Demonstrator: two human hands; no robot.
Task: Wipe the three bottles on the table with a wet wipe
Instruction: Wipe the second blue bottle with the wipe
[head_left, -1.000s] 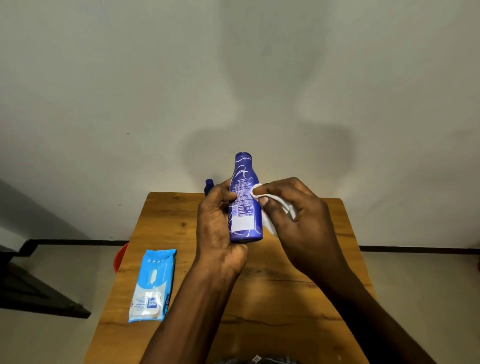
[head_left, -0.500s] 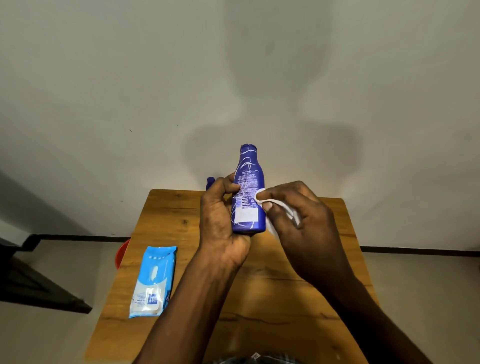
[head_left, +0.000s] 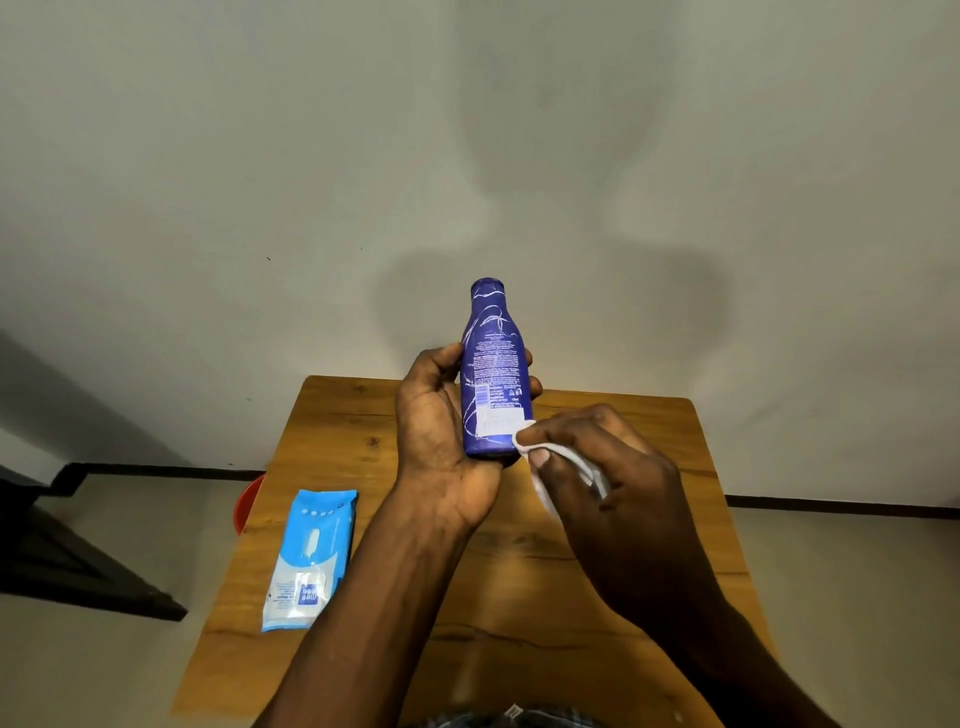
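The blue bottle (head_left: 496, 374), 1 of the 3 to be cleaned, stood upright in the air above the far half of the wooden table (head_left: 322, 519), and it was the only bottle we could find in view. Going left to right: a red object (head_left: 245, 506) peeked out past the table's left edge, and the pale blue pack of wet wipes (head_left: 310, 558) lay flat near that edge, apart from both arms. We held the bottle in our left hand (head_left: 441, 441), thumb and fingers curled round its body and its base seated against the palm. Our right hand (head_left: 597, 467) had its fingers bunched around the white wet wipe (head_left: 524, 436), pressing a corner of it against the bottle's lower right side beside the white label. We judged the wiping of this bottle to be under way, not finished. We could not tell whether the other 2 bottles had been wiped, since neither showed.
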